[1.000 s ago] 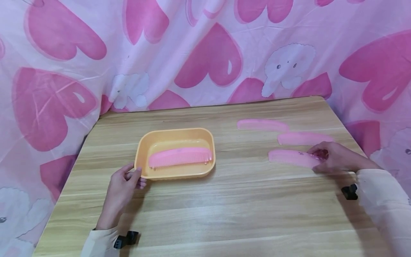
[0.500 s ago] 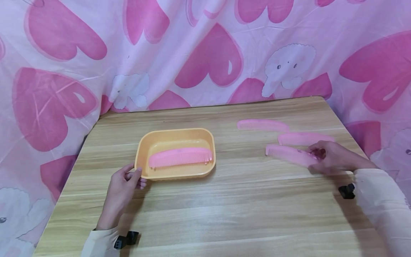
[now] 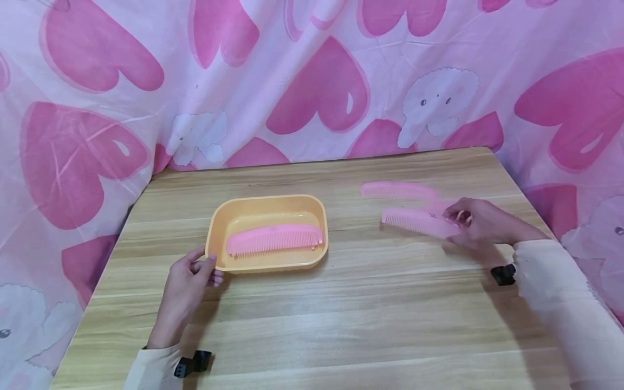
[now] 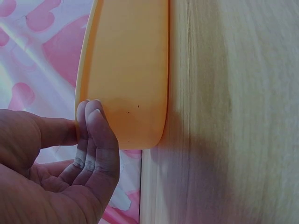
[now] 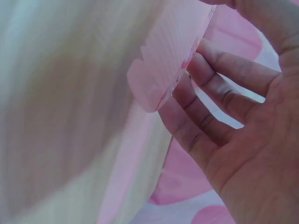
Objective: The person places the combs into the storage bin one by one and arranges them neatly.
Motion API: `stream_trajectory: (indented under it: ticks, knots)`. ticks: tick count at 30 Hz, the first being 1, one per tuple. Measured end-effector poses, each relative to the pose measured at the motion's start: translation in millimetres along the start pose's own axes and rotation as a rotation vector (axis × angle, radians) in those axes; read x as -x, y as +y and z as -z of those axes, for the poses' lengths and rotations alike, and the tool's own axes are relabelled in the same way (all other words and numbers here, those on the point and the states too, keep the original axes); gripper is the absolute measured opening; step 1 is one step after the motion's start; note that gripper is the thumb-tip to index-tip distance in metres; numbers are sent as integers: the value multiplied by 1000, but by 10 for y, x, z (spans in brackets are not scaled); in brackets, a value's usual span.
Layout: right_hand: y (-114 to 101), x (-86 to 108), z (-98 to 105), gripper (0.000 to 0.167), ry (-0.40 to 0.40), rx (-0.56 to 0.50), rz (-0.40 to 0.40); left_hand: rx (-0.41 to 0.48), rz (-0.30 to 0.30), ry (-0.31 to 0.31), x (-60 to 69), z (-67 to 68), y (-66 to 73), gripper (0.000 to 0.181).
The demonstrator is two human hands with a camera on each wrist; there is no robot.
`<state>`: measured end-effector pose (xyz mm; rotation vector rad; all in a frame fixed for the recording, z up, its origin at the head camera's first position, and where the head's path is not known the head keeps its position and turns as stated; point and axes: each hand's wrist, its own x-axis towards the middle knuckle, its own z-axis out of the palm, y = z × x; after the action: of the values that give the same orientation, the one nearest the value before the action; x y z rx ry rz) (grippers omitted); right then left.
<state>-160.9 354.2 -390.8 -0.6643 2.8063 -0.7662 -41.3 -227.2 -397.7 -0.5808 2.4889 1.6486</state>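
Observation:
My left hand [image 3: 182,292] pinches the near left corner of an orange tray [image 3: 212,222]; in the left wrist view its thumb and fingers [image 4: 100,126] clasp the rim. One pink comb [image 3: 273,238] lies inside the tray, teeth toward me. My right hand [image 3: 482,222] holds another pink comb [image 3: 414,221] by its right end, tilted, over the table's right part. The right wrist view shows this comb [image 5: 163,60] raised off the wood between thumb and fingertips.
Behind the held comb, a pink comb [image 3: 400,189] lies on the wooden table [image 3: 312,325]; a further one [image 3: 441,206] is partly hidden by the right hand and held comb. A pink heart-patterned cloth [image 3: 317,81] hangs around the table.
My right hand has lifted its comb and moved it left and toward the back, now partly covering the comb behind. The left hand and tray have stayed in place.

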Motion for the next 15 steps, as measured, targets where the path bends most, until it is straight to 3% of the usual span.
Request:
stream_trajectory:
  ticks: [5,10,15]
  knots:
    - [-191,-186,51,50,-45,-28,-37,12,-18,-7,1,6,-1,49]
    - [-386,-416,84,53,-102,10,-78,14,-16,-3,4,6,2,49]
    - [-561,-631,72,50,-114,34,-11,14,1,1,2,1,6,49]
